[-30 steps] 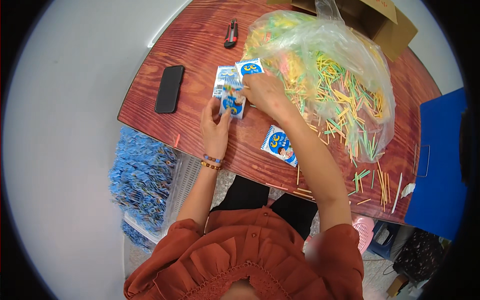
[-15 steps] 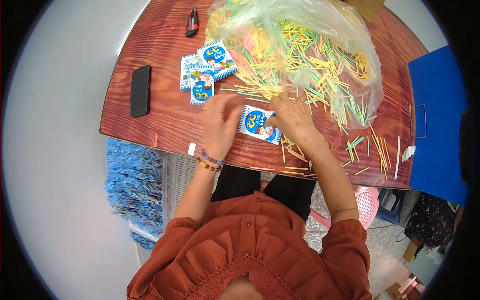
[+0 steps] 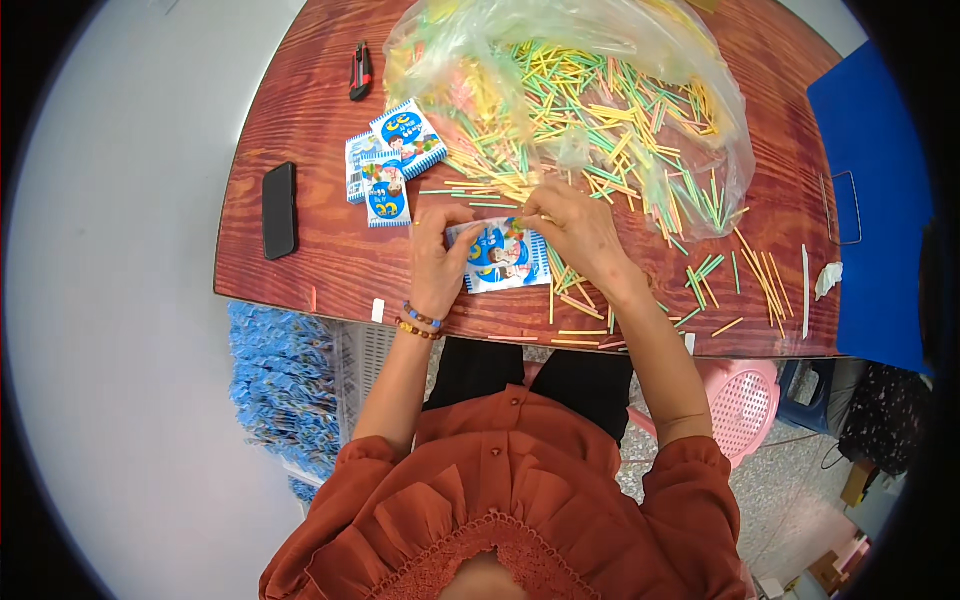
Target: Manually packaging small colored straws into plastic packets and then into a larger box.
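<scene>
Both hands work over the near part of the table [image 3: 340,252], on a blue-and-white snack packet [image 3: 497,238] that seems to overlap a second packet [image 3: 512,277] just below it, close to the table's near edge. The left hand [image 3: 437,268] has its thumb on the left end of the upper packet with the index finger curled beside it, apparently pinching that corner, though its other fingertips are hidden; the right hand [image 3: 585,238] has thumb and fingertips drawn together, pinching the upper right corner. Holding the film at its corners like this looks sound: an even, light grip should keep the upper edge level without creasing the printed middle. It would help to keep the two packets' edges apart, so that a fingertip does not catch both layers at once. Loose coloured sticks [image 3: 572,290] lie right beside the lower packet, and more spill from the clear plastic bag [image 3: 425,62] beyond the hands, so the right wrist is best kept slightly raised to avoid sweeping them along. The stacked packets [image 3: 408,138] sit well to the left, leaving that elbow room.
</scene>
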`<state>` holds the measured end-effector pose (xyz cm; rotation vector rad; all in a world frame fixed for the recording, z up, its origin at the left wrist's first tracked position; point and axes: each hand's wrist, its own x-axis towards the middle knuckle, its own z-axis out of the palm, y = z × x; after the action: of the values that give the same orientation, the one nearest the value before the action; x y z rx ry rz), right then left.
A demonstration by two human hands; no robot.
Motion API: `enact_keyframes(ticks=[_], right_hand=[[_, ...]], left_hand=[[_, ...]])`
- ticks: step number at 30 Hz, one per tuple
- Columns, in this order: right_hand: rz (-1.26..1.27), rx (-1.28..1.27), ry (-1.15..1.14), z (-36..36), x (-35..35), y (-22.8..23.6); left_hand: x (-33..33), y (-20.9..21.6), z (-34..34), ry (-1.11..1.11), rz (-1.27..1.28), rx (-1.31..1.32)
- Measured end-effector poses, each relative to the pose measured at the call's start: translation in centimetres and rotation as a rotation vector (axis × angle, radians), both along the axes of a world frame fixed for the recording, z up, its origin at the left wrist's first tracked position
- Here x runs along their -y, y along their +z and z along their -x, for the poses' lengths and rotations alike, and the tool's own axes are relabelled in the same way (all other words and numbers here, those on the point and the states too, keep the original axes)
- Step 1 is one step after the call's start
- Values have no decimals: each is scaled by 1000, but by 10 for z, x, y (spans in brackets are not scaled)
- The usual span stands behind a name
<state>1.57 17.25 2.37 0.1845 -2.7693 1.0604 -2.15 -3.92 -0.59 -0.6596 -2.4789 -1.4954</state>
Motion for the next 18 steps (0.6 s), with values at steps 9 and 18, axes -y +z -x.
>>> enact_keyframes(ticks=[9, 18], right_hand=[[848, 173, 108, -18, -2, 4], [770, 97, 45, -36, -11, 2]], left_hand=[[-18, 34, -23, -55, -606, 594], [-33, 32, -39, -52, -662, 678]])
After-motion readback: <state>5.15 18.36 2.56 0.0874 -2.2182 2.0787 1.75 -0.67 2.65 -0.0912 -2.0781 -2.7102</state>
